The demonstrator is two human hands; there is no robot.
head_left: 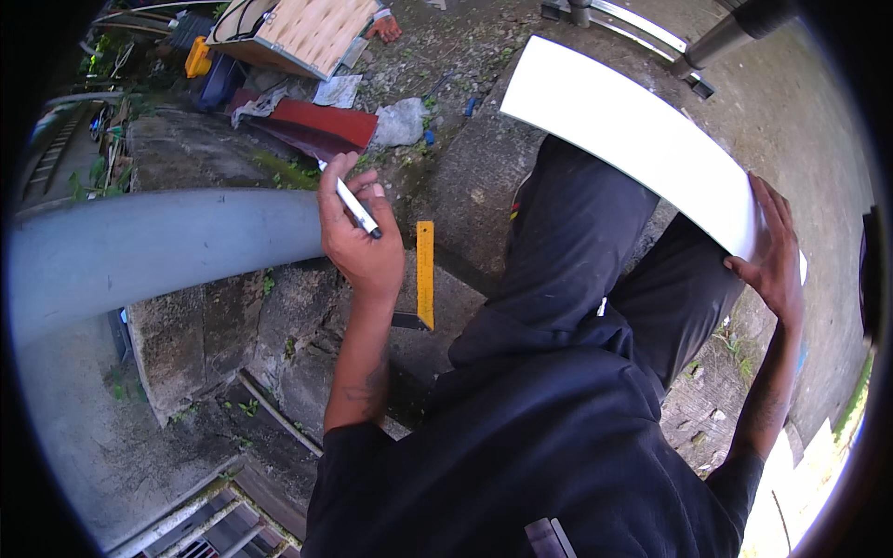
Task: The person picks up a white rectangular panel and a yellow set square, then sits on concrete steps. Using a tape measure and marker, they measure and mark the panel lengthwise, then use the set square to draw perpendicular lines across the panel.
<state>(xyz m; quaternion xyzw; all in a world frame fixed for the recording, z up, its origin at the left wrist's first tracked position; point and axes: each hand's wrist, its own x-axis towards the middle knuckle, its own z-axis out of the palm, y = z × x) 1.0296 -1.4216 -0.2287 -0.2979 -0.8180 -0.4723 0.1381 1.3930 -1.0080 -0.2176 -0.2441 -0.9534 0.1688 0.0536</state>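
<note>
A white marker pen [356, 206] with a dark end is pinched in my left hand [366, 244], raised to the left of my body. Across my thighs lies a long white board [623, 139], which looks curved here. My right hand [774, 256] grips its right end, thumb on the near edge and fingers over the top. Close by my left forearm, a try square with a yellow blade [425, 270] and a dark stock [409, 321] rests on the concrete.
A thick grey pipe [177, 242] extends from the left edge to behind my left hand. Farther off are a wooden box [312, 37], a red sheet [326, 119], an orange glove [383, 26] and a crumpled plastic bag [400, 123]. Metal legs [730, 45] stand at the far right.
</note>
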